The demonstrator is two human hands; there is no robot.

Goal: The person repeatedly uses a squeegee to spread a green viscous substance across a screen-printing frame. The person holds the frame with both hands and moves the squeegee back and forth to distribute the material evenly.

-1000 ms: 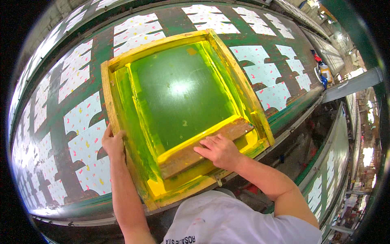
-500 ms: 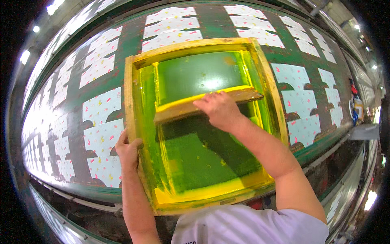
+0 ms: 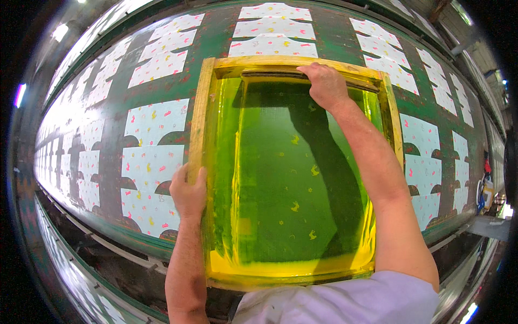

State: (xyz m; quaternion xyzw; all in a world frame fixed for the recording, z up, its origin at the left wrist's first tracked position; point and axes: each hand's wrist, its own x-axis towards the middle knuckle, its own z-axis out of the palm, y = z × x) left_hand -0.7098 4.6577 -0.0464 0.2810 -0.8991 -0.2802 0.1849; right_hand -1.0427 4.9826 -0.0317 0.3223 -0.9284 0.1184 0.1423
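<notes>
A worker's left hand point(image 3: 189, 193) clamps the left rail of a wooden frame point(image 3: 200, 116), thumb on top of the wood and fingers down its outer side, while the right hand point(image 3: 327, 89) reaches across to the frame's far end, its fingers curled tight over a long squeegee point(image 3: 270, 74). The squeegee lies inside the frame, just beside the far rail and roughly parallel to it. Within the frame stretches a dark green screen point(image 3: 275, 178) dotted with small yellow figures, the right arm's shadow falling across it. Bright yellow ink point(image 3: 302, 268) pools along the frame's near end and streaks both its inner sides. The frame rests on a long green and brown table point(image 3: 332, 32), where pale pieces point(image 3: 156, 124) with curved cutouts, speckled with pink and yellow motifs, lie in rows to the frame's left, to its right and beyond its far rail. The worker's pale shirt point(image 3: 345, 297) shows at the frame's near edge, partly covering the rail there.
</notes>
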